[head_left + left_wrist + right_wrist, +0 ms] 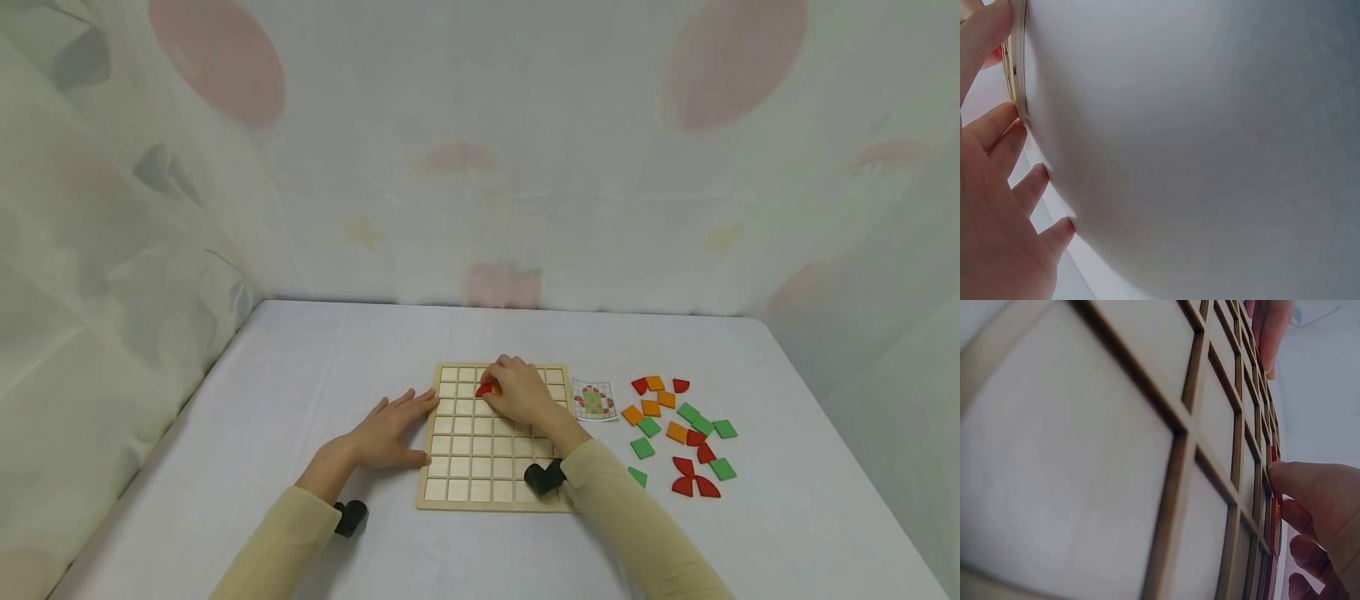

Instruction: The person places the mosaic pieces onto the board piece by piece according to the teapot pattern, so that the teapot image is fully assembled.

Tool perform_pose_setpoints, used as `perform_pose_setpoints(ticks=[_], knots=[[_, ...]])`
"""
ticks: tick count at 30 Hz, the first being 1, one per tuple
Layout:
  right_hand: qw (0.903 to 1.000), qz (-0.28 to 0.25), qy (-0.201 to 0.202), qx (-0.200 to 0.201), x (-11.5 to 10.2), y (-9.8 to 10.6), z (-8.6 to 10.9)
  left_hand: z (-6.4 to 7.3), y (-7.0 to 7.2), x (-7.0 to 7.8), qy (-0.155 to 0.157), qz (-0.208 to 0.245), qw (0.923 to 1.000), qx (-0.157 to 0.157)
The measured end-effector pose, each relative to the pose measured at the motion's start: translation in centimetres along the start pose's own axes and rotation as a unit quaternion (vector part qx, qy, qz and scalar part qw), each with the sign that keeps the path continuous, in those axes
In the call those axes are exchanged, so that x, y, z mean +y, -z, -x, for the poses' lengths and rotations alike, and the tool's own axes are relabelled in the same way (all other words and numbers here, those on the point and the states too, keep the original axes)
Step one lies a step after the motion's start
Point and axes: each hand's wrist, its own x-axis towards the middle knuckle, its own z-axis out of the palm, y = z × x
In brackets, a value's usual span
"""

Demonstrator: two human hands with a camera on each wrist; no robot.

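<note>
A wooden grid board (461, 467) with square cells lies on the table. My left hand (390, 433) is spread with its fingertips and thumb against the board's left edge; in the left wrist view, the fingers (1032, 187) reach toward that edge. My right hand (521, 392) is over the board's upper part, thumb and fingers curled at a red rounded tile (483, 389), which it pinches at a cell. An orange tile (1275, 519) lies beside the red one, partly hidden by the fingers. In the right wrist view, the thumb (1304, 481) touches the red tile (1274, 454).
A small printed pattern card (595, 401) lies against the board's right side. Farther right are scattered loose tiles: orange squares (650, 408), green squares (642, 448) and red quarter-rounds (707, 487). A dark wrist device (543, 477) on my right arm overhangs the board.
</note>
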Motion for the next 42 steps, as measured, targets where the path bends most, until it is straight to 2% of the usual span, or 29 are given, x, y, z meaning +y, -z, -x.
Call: perform_pose_setpoints(ticks=[13, 21, 26, 32, 38, 42], knots=[[0.9995, -0.027, 0.017, 0.002, 0.5, 0.4, 0.6, -0.1, -0.1, 0.1, 0.002, 0.002, 1.0, -0.003], [0.9967, -0.042, 0.068, 0.017, 0.9, 2.3, 2.4, -0.1, -0.2, 0.1, -0.002, 0.001, 1.0, -0.001], [0.9951, -0.061, 0.074, 0.024, 1.7, 3.6, 3.9, 0.0, -0.1, 0.1, -0.009, 0.004, 1.0, 0.001], [0.9943, -0.083, 0.061, 0.027, 3.2, 6.0, 6.2, 0.0, -0.2, 0.1, -0.01, 0.003, 0.9999, 0.003], [0.9948, -0.092, 0.031, 0.031, 4.8, 8.6, 8.3, -0.1, -0.2, 0.1, -0.006, 0.002, 1.0, 0.004], [0.9939, -0.104, 0.012, 0.036, 6.1, 9.6, 9.9, -0.1, -0.3, 0.1, -0.007, 0.004, 1.0, 0.004]])
